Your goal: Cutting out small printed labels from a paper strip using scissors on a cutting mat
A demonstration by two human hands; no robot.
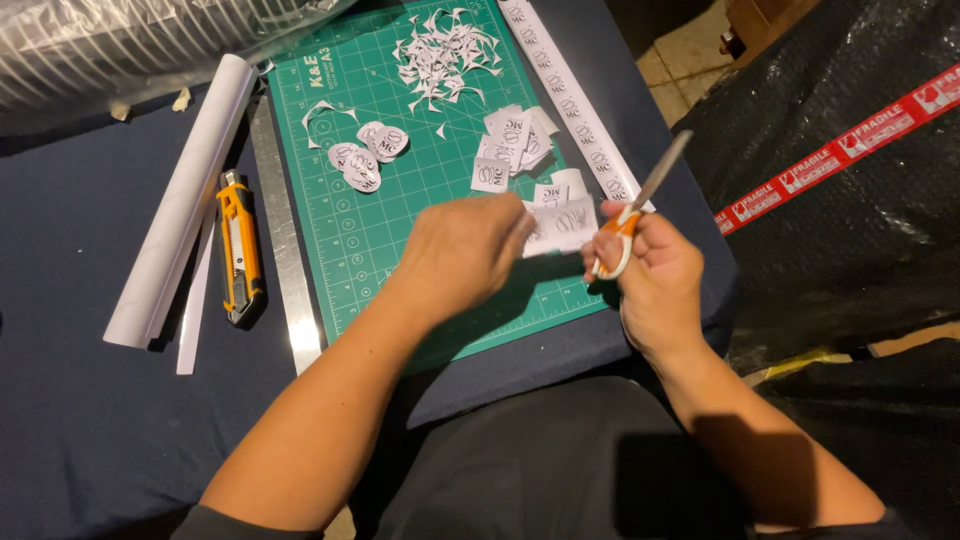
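My left hand (pixel 462 250) pinches a small white printed paper piece (pixel 562 226) above the green cutting mat (pixel 370 240). Orange-handled scissors (pixel 640 205) sit in my right hand (pixel 655 270), their blades pointing up and to the right, away from the paper. On the mat lie a few cut oval stickers (pixel 365 155), a loose stack of square printed pieces (pixel 512 140) and a heap of white paper scraps (pixel 445 55). A long printed paper strip (pixel 570 100) runs along the mat's right edge.
Left of the mat lie a steel ruler (pixel 282 240), an orange utility knife (pixel 240 250) and a rolled white sheet (pixel 185 195) on the dark blue tabletop (pixel 70 300). A black wrapped bundle with red tape (pixel 850 190) stands at the right; clear plastic wrap (pixel 120 40) lies top left.
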